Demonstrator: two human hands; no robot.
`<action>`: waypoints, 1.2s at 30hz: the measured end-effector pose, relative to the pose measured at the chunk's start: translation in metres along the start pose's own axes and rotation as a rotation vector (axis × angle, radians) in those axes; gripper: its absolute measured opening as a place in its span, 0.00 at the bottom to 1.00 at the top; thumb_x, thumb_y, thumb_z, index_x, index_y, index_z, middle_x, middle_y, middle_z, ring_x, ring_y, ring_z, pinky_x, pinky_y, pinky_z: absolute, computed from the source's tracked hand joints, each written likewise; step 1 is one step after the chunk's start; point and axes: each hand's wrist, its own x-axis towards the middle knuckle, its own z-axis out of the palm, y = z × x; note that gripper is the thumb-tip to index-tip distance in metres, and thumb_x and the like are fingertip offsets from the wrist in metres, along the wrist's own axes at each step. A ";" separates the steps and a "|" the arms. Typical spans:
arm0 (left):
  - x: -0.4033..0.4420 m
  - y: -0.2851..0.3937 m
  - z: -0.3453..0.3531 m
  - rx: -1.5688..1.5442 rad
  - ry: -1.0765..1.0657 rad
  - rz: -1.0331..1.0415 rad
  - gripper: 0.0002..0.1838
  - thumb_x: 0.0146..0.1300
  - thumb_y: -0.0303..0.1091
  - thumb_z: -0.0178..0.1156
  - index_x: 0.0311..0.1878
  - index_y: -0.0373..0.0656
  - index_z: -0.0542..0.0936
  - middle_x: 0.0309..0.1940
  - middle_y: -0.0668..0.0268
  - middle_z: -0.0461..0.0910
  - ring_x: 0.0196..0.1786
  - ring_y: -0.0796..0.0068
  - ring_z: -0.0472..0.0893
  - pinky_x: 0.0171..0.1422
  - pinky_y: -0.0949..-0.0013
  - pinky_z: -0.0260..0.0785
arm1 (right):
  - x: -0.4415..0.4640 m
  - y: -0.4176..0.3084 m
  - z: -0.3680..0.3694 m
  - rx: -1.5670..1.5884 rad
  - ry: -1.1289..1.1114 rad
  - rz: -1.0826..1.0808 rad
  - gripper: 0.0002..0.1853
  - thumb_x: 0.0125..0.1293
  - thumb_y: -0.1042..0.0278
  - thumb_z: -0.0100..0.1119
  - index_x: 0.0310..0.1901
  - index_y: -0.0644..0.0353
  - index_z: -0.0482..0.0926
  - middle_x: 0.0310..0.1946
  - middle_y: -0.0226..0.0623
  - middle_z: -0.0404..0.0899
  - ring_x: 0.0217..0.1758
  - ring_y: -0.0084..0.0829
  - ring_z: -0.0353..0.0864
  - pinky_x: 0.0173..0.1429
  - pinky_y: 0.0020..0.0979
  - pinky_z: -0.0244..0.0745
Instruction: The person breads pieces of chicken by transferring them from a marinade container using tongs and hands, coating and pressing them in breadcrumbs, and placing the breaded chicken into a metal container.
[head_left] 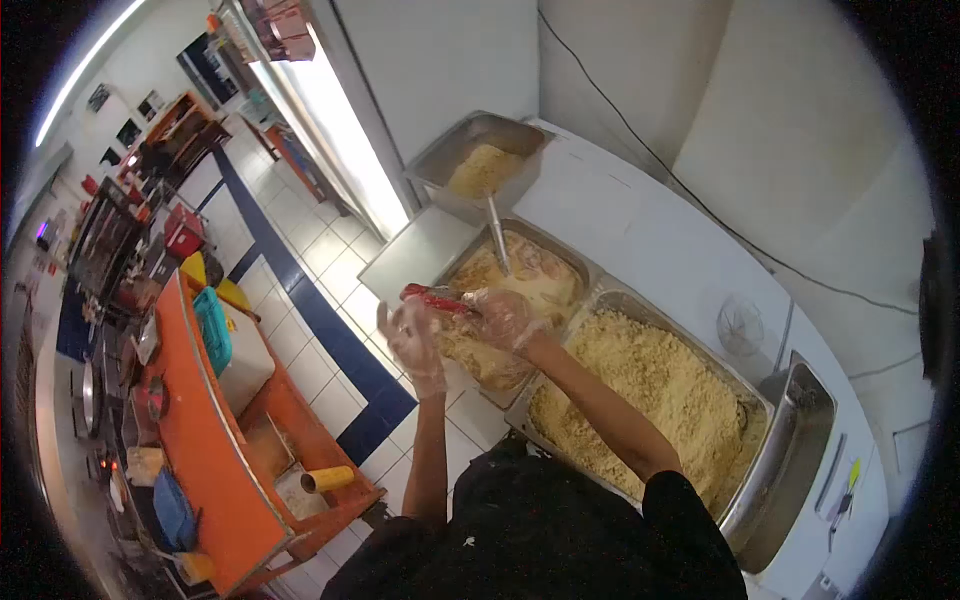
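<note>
Item location: we find the red item (pixel 438 299) in the gap between our 2 hands, above the near side of the tray of wet mix (pixel 562 246). Its identity is unclear from this view.

Hand state: our left hand (pixel 412 342) is raised with its fingers apart, nearest the item's outer end; we cannot tell whether it touches. Our right hand (pixel 505 316) is curled toward the inner end, but its fingertips are hidden, so we cannot confirm a grip. Each hand wears a clear, loose glove.

Handling: we judge the item light, and its narrow form suggests a fairly stiff body (the material cannot be read here). The gloves look smeared, so we rate the surface as slippery. Fragility appears low.

Hold: we recommend the middle of the red length, thumb on 1 side and fingers on the other, with firm, even pressure. Loose glove film should be kept out of the pinch.

Surroundings: a metal utensil (pixel 495 232) leans in the wet mix beyond our hands, and the tray of pale crumbs (pixel 690 344) sits beside it, under our right forearm.
</note>
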 end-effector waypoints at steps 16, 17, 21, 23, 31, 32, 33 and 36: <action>-0.016 0.045 0.053 0.238 -0.848 -0.103 0.08 0.65 0.34 0.61 0.33 0.41 0.77 0.25 0.70 0.75 0.27 0.83 0.75 0.30 0.74 0.69 | -0.283 -0.002 -0.144 0.276 0.714 0.981 0.13 0.70 0.65 0.54 0.40 0.68 0.80 0.33 0.38 0.82 0.36 0.23 0.77 0.42 0.27 0.71; -0.018 0.046 0.054 0.215 -0.858 -0.040 0.08 0.64 0.34 0.62 0.33 0.41 0.77 0.24 0.71 0.75 0.25 0.83 0.75 0.29 0.74 0.69 | -0.296 -0.004 -0.141 0.277 0.718 0.987 0.13 0.70 0.65 0.54 0.40 0.68 0.80 0.33 0.38 0.82 0.36 0.23 0.77 0.42 0.27 0.71; -0.018 0.028 0.075 0.272 -0.858 -0.086 0.10 0.63 0.36 0.64 0.32 0.40 0.78 0.22 0.70 0.77 0.25 0.83 0.76 0.30 0.75 0.69 | -0.321 0.000 -0.120 0.317 0.862 1.003 0.12 0.70 0.65 0.54 0.38 0.67 0.80 0.29 0.32 0.77 0.34 0.19 0.71 0.38 0.25 0.67; -0.025 0.019 0.098 0.219 -0.932 -0.343 0.03 0.65 0.25 0.56 0.34 0.39 0.74 0.35 0.70 0.76 0.40 0.77 0.81 0.45 0.75 0.76 | -0.322 -0.002 -0.115 0.348 0.890 0.993 0.12 0.70 0.65 0.55 0.38 0.67 0.80 0.28 0.29 0.76 0.34 0.17 0.69 0.37 0.24 0.65; -0.003 -0.087 0.134 0.413 -0.755 0.200 0.14 0.69 0.43 0.53 0.39 0.40 0.74 0.33 0.65 0.78 0.35 0.67 0.79 0.38 0.66 0.70 | -0.326 -0.010 -0.116 0.358 0.822 1.022 0.09 0.69 0.68 0.56 0.38 0.65 0.80 0.28 0.25 0.74 0.32 0.15 0.65 0.34 0.23 0.60; 0.009 -0.107 0.134 0.578 -0.710 0.388 0.17 0.69 0.44 0.53 0.46 0.39 0.76 0.36 0.64 0.80 0.32 0.65 0.80 0.33 0.67 0.68 | -0.326 -0.013 -0.116 0.363 0.822 1.024 0.09 0.69 0.68 0.56 0.38 0.65 0.80 0.28 0.25 0.74 0.32 0.15 0.65 0.34 0.23 0.60; 0.011 -0.094 0.133 0.583 -0.709 0.389 0.17 0.69 0.44 0.53 0.46 0.39 0.76 0.36 0.64 0.80 0.32 0.65 0.80 0.33 0.67 0.68 | -0.325 -0.016 -0.118 0.390 0.830 1.019 0.09 0.69 0.68 0.56 0.39 0.66 0.80 0.29 0.25 0.74 0.33 0.16 0.66 0.35 0.23 0.61; 0.033 -0.075 0.136 0.486 -0.509 -0.031 0.16 0.69 0.44 0.52 0.45 0.40 0.75 0.37 0.64 0.78 0.30 0.71 0.77 0.28 0.68 0.66 | -0.320 -0.016 -0.115 0.390 0.865 0.984 0.09 0.69 0.68 0.56 0.35 0.65 0.78 0.27 0.23 0.70 0.32 0.15 0.63 0.34 0.22 0.58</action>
